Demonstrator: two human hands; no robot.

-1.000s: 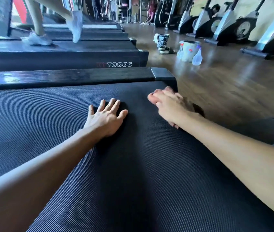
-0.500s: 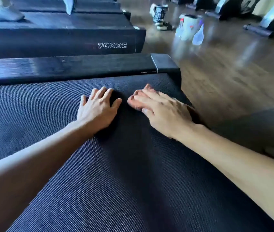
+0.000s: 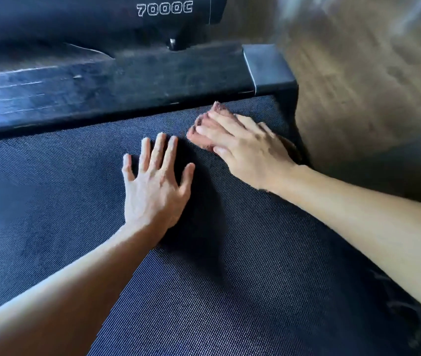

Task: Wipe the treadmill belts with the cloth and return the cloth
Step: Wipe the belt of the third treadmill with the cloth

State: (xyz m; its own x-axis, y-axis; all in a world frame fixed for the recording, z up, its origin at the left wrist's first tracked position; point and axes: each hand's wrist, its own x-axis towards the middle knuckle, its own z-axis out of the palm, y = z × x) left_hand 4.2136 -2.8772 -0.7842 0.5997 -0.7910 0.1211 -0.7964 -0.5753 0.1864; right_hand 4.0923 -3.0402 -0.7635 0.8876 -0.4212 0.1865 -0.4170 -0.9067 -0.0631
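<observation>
The dark textured treadmill belt (image 3: 230, 291) fills most of the head view. My left hand (image 3: 152, 186) lies flat on it with fingers spread and holds nothing. Just to its right, my right hand (image 3: 248, 147) presses a reddish-brown cloth (image 3: 199, 137) onto the belt with straight fingers, near the belt's far right corner. Most of the cloth is hidden under that hand; only its edges show past the fingertips and behind the wrist.
A black scuffed side rail (image 3: 101, 91) with a grey end cap (image 3: 268, 65) borders the belt's far side. Beyond it stands another treadmill marked 7000C (image 3: 164, 9). Wooden floor (image 3: 358, 86) lies to the right, blurred.
My right hand has slid the cloth leftwards along the belt, closer to the left hand. The left hand stays flat in place. The view has tilted down.
</observation>
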